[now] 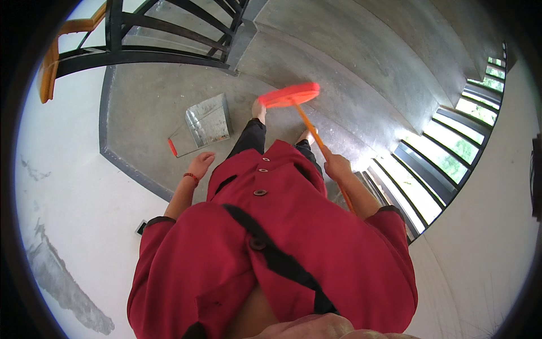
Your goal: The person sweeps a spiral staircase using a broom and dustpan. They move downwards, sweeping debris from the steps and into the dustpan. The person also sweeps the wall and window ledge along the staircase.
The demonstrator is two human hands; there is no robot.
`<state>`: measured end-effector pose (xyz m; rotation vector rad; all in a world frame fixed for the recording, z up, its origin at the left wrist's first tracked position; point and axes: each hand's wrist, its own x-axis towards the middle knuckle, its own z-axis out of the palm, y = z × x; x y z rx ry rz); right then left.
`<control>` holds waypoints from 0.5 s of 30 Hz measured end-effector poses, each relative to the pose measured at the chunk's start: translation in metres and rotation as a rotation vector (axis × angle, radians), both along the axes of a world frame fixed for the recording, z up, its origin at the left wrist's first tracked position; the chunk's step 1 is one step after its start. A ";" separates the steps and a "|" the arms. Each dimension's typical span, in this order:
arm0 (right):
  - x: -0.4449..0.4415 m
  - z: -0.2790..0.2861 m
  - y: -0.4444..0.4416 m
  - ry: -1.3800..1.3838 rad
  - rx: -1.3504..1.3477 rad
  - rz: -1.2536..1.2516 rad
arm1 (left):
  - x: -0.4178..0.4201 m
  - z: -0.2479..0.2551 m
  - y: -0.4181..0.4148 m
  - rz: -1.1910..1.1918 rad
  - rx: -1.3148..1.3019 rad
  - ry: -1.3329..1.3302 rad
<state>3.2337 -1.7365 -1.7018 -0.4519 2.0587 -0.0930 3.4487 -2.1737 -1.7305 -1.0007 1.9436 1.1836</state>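
Note:
My right hand [337, 167] grips the orange handle of a broom, its red-orange head [289, 95] raised ahead of me near my feet and slightly blurred. My left hand [204, 162] holds nothing that I can see; its fingers look loosely curled, with a red bead bracelet at the wrist. Just beyond that hand, a metal dustpan [207, 121] lies on the grey landing floor. Its wire handle with a red grip [172, 148] points to the left.
Grey stairs [355, 76] rise ahead and to the right. A black railing with a wooden handrail [50, 70] stands at the upper left. White walls [76, 169] flank the landing, and a barred window opening [449, 148] is on the right.

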 end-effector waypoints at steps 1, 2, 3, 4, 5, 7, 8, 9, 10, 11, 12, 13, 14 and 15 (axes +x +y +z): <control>-0.006 0.009 -0.013 0.004 -0.031 0.087 | 0.005 -0.003 -0.014 0.029 -0.014 0.017; -0.012 0.014 -0.026 0.006 -0.063 0.177 | 0.014 -0.008 -0.031 0.061 -0.029 0.033; -0.023 0.012 -0.045 0.042 -0.066 0.236 | 0.016 -0.011 -0.047 0.086 -0.041 0.052; -0.038 0.004 -0.064 0.078 -0.067 0.288 | 0.011 -0.007 -0.058 0.146 -0.029 0.024; -0.057 -0.006 -0.084 0.114 -0.068 0.342 | 0.007 0.000 -0.070 0.207 -0.018 -0.006; -0.105 -0.040 -0.127 0.160 -0.107 0.446 | 0.012 0.007 -0.091 0.294 -0.013 -0.051; -0.136 -0.053 -0.147 0.178 -0.125 0.485 | 0.016 0.006 -0.104 0.313 -0.012 -0.061; -0.166 -0.065 -0.166 0.194 -0.145 0.529 | 0.022 0.005 -0.111 0.337 -0.013 -0.073; -0.198 -0.086 -0.183 0.246 -0.090 0.548 | 0.023 0.003 -0.116 0.327 -0.018 -0.093; -0.218 -0.103 -0.197 0.295 -0.038 0.571 | 0.027 0.003 -0.121 0.321 -0.024 -0.117; -0.227 -0.103 -0.203 0.259 -0.039 0.503 | 0.033 0.003 -0.123 0.320 -0.031 -0.150; -0.236 -0.090 -0.203 0.215 -0.035 0.428 | 0.038 0.004 -0.125 0.350 -0.016 -0.144; -0.242 -0.083 -0.198 0.172 -0.029 0.351 | 0.042 0.003 -0.124 0.378 0.000 -0.138; -0.243 -0.087 -0.177 0.261 -0.031 0.435 | 0.034 0.000 -0.128 0.402 0.017 -0.110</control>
